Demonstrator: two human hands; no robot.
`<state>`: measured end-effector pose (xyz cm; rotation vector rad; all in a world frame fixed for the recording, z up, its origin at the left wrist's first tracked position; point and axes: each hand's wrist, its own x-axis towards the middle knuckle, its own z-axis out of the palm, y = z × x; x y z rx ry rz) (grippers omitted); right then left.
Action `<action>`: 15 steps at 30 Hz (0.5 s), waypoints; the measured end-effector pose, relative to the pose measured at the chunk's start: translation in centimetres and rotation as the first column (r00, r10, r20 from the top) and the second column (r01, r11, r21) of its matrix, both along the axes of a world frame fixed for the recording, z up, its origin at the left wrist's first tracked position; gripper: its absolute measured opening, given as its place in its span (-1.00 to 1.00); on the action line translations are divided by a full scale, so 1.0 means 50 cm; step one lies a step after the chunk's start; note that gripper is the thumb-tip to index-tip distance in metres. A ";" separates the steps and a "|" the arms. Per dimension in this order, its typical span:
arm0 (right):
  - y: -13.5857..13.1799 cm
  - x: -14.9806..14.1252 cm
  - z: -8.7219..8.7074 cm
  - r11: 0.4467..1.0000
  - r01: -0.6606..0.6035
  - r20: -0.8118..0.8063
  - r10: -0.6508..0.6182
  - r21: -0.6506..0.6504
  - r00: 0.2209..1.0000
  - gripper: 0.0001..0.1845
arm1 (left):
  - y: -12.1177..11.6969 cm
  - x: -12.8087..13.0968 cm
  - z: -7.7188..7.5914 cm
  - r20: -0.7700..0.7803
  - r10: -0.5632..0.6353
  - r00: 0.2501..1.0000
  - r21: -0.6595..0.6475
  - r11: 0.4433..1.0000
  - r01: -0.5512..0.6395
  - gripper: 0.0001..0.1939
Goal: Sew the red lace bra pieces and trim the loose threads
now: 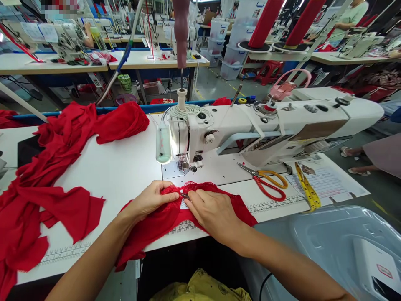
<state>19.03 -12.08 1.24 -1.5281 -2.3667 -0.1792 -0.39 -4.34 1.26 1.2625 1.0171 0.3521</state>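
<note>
Lying just in front of the sewing machine (pixel 233 119), the red lace-edged garment (pixel 169 217) runs its long axis left to right, lace towards the machine. It seems partly made up, lace already attached; how much remains cannot be told. The left hand (pixel 150 200) has its fingers closed on the lace; the right hand's (pixel 213 213) close around a small metal tool (pixel 185 195). Scissors (pixel 257 173) lie right of the machine's needle, red cloth (pixel 69 129) left.

Sewing workshop: sewing machine (pixel 225 125) beyond both hands (pixel 184 202); red cloth (pixel 59 167) left of them, more machines and worktables (pixel 131 62) farther ahead.
</note>
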 end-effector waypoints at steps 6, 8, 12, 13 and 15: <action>-0.001 -0.002 -0.005 1.000 -0.019 0.093 0.017 0.024 0.995 -0.80 | -0.003 0.002 0.002 0.005 -0.010 1.000 0.009 1.000 0.010 -0.58; -0.003 -0.006 -0.007 1.000 0.001 0.107 -0.004 0.031 0.994 -0.79 | -0.004 0.004 0.002 0.007 -0.011 1.000 0.004 1.000 0.011 -0.58; -0.009 -0.015 -0.005 0.999 0.042 0.099 -0.044 0.021 0.994 -0.77 | -0.005 0.007 0.001 -0.018 -0.017 1.000 0.016 1.000 0.017 -0.57; -0.010 -0.017 -0.003 0.999 0.049 0.098 -0.050 0.012 0.994 -0.78 | -0.005 0.008 0.000 -0.020 -0.017 1.000 0.022 1.000 0.018 -0.58; -0.010 -0.020 0.001 0.998 0.063 0.102 -0.061 -0.012 0.993 -0.78 | -0.005 0.008 0.000 -0.016 -0.018 1.000 0.035 0.999 0.018 -0.58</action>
